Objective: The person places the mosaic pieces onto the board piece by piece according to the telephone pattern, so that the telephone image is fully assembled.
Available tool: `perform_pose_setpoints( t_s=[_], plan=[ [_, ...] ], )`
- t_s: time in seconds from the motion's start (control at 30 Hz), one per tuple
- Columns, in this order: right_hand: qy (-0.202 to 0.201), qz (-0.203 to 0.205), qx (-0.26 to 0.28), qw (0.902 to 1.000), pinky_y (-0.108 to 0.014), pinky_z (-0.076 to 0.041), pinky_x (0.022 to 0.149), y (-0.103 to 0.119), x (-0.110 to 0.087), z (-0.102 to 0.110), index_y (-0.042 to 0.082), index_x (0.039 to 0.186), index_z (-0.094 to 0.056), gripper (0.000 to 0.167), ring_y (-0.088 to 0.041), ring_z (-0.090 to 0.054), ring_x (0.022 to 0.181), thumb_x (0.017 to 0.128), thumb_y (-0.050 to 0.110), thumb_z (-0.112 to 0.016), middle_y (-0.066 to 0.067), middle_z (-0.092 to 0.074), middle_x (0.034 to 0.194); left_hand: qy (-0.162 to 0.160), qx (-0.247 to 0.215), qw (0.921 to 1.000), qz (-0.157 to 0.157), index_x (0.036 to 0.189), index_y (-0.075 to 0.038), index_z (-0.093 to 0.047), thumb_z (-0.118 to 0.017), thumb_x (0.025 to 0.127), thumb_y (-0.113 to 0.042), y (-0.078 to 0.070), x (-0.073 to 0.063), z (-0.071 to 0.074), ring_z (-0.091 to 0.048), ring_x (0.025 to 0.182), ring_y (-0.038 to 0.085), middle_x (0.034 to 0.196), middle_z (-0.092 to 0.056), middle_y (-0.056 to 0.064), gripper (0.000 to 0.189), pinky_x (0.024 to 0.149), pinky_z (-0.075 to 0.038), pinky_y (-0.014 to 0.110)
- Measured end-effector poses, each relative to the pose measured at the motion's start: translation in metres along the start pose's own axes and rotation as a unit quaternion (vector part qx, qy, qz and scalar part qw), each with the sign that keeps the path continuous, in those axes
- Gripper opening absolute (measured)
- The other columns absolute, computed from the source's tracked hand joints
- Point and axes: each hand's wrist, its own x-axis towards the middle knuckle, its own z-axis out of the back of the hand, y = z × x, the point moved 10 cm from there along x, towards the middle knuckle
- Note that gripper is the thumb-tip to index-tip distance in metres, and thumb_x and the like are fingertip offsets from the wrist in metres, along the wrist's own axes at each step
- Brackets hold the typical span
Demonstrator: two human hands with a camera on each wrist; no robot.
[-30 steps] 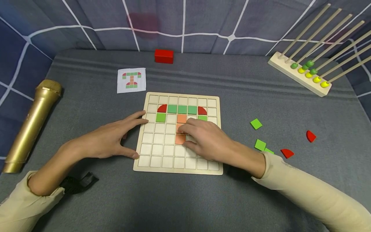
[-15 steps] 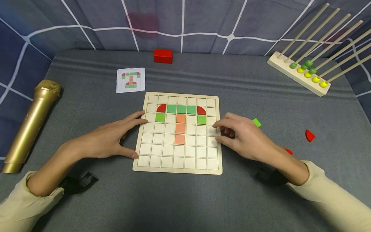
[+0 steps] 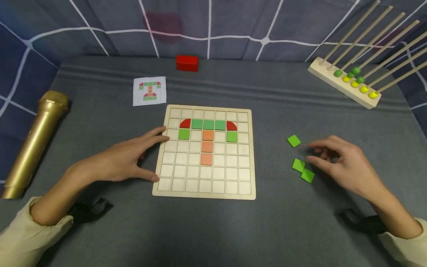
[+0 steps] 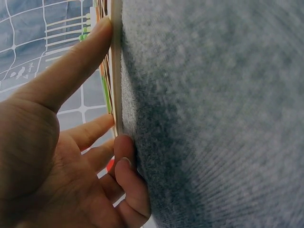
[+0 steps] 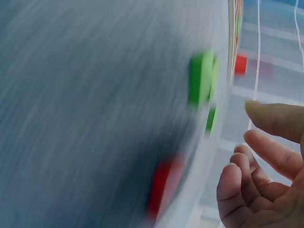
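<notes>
Nearest you, a dark strap (image 3: 90,210) shows beside each of your pale sleeves (image 3: 30,239), above the grey desk (image 3: 200,230). Your left grip (image 3: 118,157) is spread wide, thumb and fingertips touching the left edge of the wooden grid board (image 3: 180,185) without wrapping round it. Your right grip (image 3: 340,159) hovers over the desk to the right of the board, part-way open: a gap between thumb and forefinger, nothing in it, the other fingers loosely curled. Near its fingertips lie three loose green squares (image 3: 298,165), two seemingly touching and one a little farther off; the right wrist view shows a blurred red piece (image 5: 164,185) there too. A gold microphone (image 3: 36,141) lies at far left. On the board, three orange squares (image 3: 207,147) form a column, topped by a row of three darker green squares (image 3: 208,124); a red quarter-round (image 3: 185,124) ends that row on either side, with a light green square (image 3: 184,134) beneath each. Beyond the board are a pattern card (image 3: 149,91), a red block (image 3: 187,63) and, to the right, a beaded rod stand (image 3: 343,85), before a checked curtain (image 3: 233,22).
</notes>
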Motion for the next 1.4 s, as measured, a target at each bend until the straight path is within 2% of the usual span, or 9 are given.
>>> perform_pose_setpoints(
  t_s=[0.13,0.33,0.57,0.63,0.8,0.97,1.07,1.13,1.4],
  plan=[
    [-0.010,-0.048,-0.040,0.9980,-0.015,-0.036,0.064,-0.040,-0.010,0.014,0.001,0.110,-0.070,0.032,0.001,-0.045,0.074,0.079,-0.001,-0.080,-0.004,-0.058,0.088,-0.001,0.000,1.0000,0.000,0.154,-0.019,-0.031,-0.080,0.077,-0.053,0.001,-0.001,0.000,-0.049,0.079,0.013,0.164,-0.009,-0.004,0.098,0.075,-0.038,0.036],
    [-0.028,-0.131,-0.043,0.9900,-0.012,-0.036,0.062,-0.092,-0.026,0.035,-0.004,0.113,-0.066,0.029,0.002,-0.042,0.075,0.085,0.000,-0.075,-0.011,-0.055,0.091,-0.002,-0.001,1.0000,0.000,0.154,-0.018,-0.031,-0.080,0.076,-0.054,0.001,0.000,0.000,-0.050,0.087,0.016,0.164,-0.009,-0.004,0.099,0.076,-0.039,0.037],
    [0.018,-0.176,-0.077,0.9813,-0.015,-0.036,0.062,-0.127,-0.035,0.038,0.000,0.124,-0.062,0.039,-0.009,-0.041,0.082,0.088,0.007,-0.075,-0.015,-0.051,0.101,-0.002,-0.008,1.0000,0.001,0.154,-0.018,-0.031,-0.080,0.076,-0.056,0.001,-0.001,0.001,-0.049,0.081,0.015,0.163,-0.010,-0.004,0.100,0.072,-0.038,0.035],
    [0.041,-0.175,-0.080,0.9805,-0.015,-0.035,0.060,-0.131,-0.036,0.035,-0.008,0.123,-0.060,0.043,-0.013,-0.040,0.082,0.086,0.006,-0.076,-0.018,-0.050,0.101,-0.002,-0.010,1.0000,0.000,0.154,-0.018,-0.031,-0.079,0.076,-0.057,0.001,0.000,0.001,-0.049,0.082,0.015,0.164,-0.009,-0.004,0.100,0.073,-0.038,0.036],
    [0.058,-0.155,-0.087,0.9823,-0.019,-0.035,0.056,-0.137,-0.036,0.032,-0.007,0.113,-0.063,0.035,-0.015,-0.043,0.077,0.083,0.003,-0.077,-0.013,-0.052,0.091,0.001,-0.009,1.0000,0.001,0.155,-0.017,-0.031,-0.079,0.075,-0.057,0.001,0.001,0.000,-0.049,0.084,0.016,0.164,-0.009,-0.003,0.101,0.076,-0.038,0.037],
    [0.074,-0.170,-0.051,0.9813,-0.019,-0.036,0.057,-0.143,-0.040,0.031,-0.005,0.120,-0.060,0.038,-0.003,-0.043,0.073,0.086,0.004,-0.075,-0.013,-0.054,0.095,0.002,-0.004,1.0000,0.001,0.155,-0.018,-0.031,-0.079,0.076,-0.058,0.000,0.001,0.000,-0.048,0.113,0.023,0.164,-0.008,-0.003,0.100,0.089,-0.039,0.045],
    [0.092,-0.176,-0.033,0.9796,-0.016,-0.036,0.059,-0.143,-0.042,0.030,-0.010,0.124,-0.056,0.043,0.001,-0.041,0.076,0.087,0.001,-0.074,-0.017,-0.052,0.101,0.002,-0.004,1.0000,0.001,0.155,-0.018,-0.031,-0.079,0.076,-0.057,0.000,0.001,0.000,-0.049,0.111,0.023,0.164,-0.008,-0.003,0.100,0.087,-0.040,0.045],
    [0.094,-0.173,-0.038,0.9796,-0.017,-0.036,0.058,-0.141,-0.042,0.030,-0.011,0.124,-0.056,0.043,0.001,-0.042,0.074,0.085,-0.003,-0.073,-0.017,-0.053,0.099,0.002,-0.003,1.0000,0.002,0.155,-0.018,-0.031,-0.079,0.076,-0.057,0.000,0.000,0.001,-0.051,0.098,0.020,0.164,-0.009,-0.003,0.100,0.082,-0.039,0.042],
    [0.074,-0.182,-0.051,0.9791,-0.022,-0.034,0.054,-0.140,-0.041,0.030,-0.011,0.112,-0.057,0.035,-0.004,-0.044,0.064,0.084,0.001,-0.076,-0.013,-0.056,0.085,0.001,0.001,1.0000,0.002,0.154,-0.020,-0.032,-0.080,0.076,-0.055,0.000,0.001,0.000,-0.049,0.101,0.020,0.164,-0.009,-0.005,0.098,0.082,-0.039,0.041]
  ],
)
